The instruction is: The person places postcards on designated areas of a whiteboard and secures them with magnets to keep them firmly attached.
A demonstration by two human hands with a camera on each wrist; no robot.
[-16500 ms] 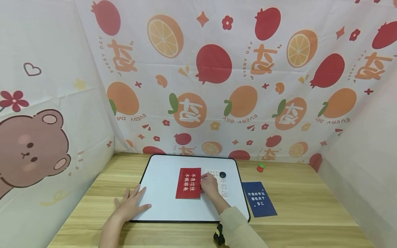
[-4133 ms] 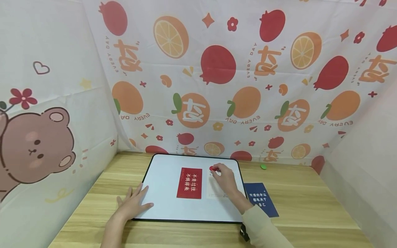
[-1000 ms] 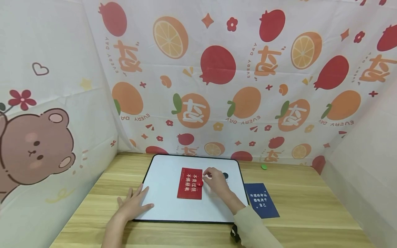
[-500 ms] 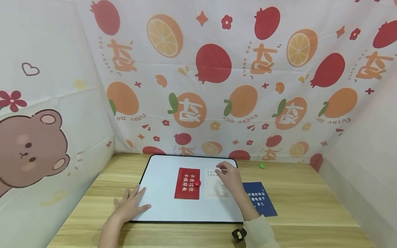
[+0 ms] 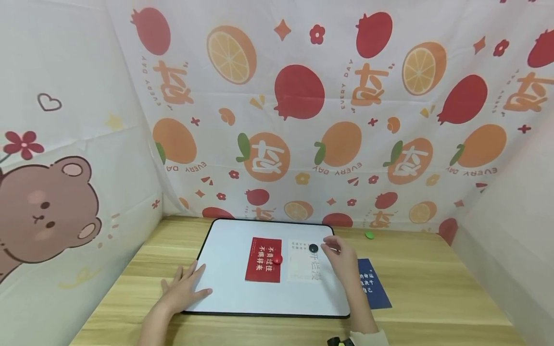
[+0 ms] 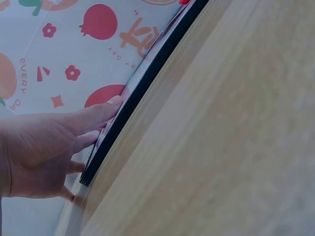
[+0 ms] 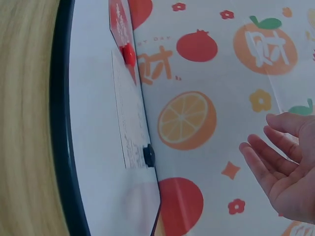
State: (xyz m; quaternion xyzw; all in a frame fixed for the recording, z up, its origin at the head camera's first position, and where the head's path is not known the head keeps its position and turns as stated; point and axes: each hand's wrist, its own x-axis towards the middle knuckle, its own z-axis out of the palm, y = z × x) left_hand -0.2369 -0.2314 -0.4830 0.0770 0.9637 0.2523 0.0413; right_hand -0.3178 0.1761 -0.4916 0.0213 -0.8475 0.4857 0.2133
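Note:
A white magnetic board with a dark frame [image 5: 233,300] lies on the table. My left hand [image 5: 183,290] rests with spread fingers on its left edge; the left wrist view shows the thumb over the dark frame [image 6: 135,101]. On the board are a red card [image 5: 259,264] with a round red magnet [image 5: 277,259] at its right edge, and a white printed card [image 5: 298,269] with a round black magnet [image 5: 313,248] near its top right. My right hand [image 5: 344,262] hovers just right of the black magnet, fingers loosely bent and holding nothing; the right wrist view shows it apart from the board.
A dark blue card [image 5: 375,293] lies on the table beyond the board's right edge, partly hidden by the right forearm. A green magnet [image 5: 369,235] sits behind it. A patterned cloth [image 5: 303,125] hangs along the back, and another [image 5: 125,158] on the left.
The red magnet, formerly on the table beside the green one, now sits on the red card. My right hand let go of it and moved right, past the black magnet. The left hand stayed put.

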